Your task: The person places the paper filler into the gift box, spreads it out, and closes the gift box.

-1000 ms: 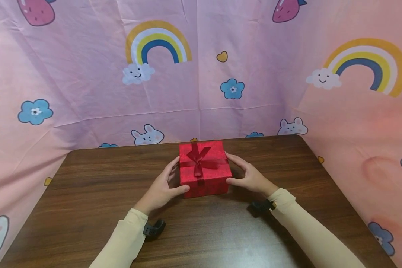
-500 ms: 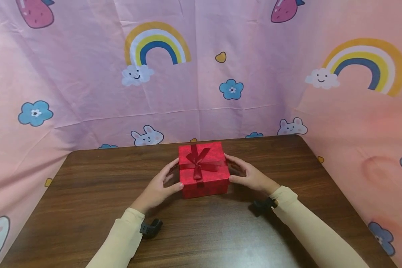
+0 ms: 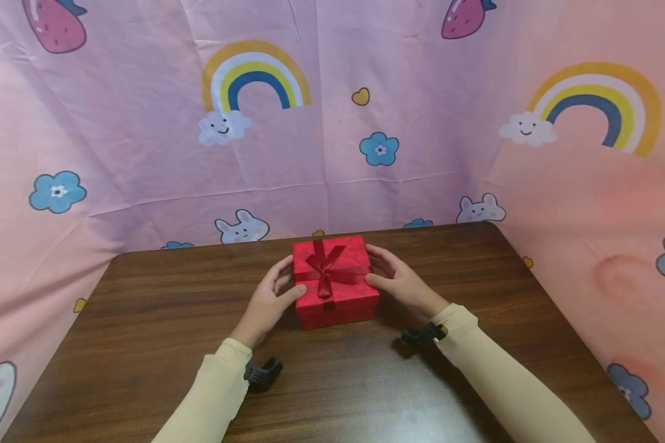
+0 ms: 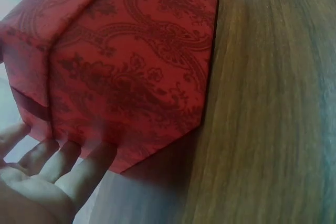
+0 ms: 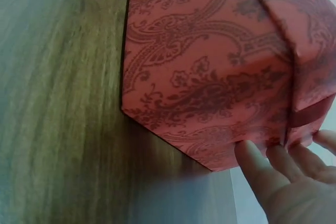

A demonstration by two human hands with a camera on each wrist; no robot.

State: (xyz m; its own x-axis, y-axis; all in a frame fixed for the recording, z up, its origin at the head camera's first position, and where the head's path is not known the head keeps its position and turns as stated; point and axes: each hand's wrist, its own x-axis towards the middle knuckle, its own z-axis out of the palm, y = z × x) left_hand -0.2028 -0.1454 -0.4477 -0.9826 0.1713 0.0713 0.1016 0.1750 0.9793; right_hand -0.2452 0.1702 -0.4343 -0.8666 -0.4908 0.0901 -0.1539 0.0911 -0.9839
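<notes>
A red patterned gift box (image 3: pixel 338 312) with a dark red ribbon bow (image 3: pixel 325 271) on its lid (image 3: pixel 350 249) stands on the table. In the head view my left hand (image 3: pixel 268 301) touches the box's left side, its thumb resting at the lid's front left corner. On the right, my right hand (image 3: pixel 404 283) lies along the other side, thumb at the lid's right edge. Both wrist views show nearly straight fingers with tips against the box side near the lid seam. The lid sits on the box, and the far side of the box is hidden.
The dark wooden table (image 3: pixel 188 307) extends around the box. A pink cloth (image 3: pixel 161 154) printed with rainbows and flowers hangs behind and along both sides. Each wrist wears a black camera mount, one left (image 3: pixel 263 371) and one right (image 3: pixel 421 335).
Both thumbs have moved up from the front of the box to the lid's upper edge. The hands have shifted slightly away from the person. The box stays at nearly the same place.
</notes>
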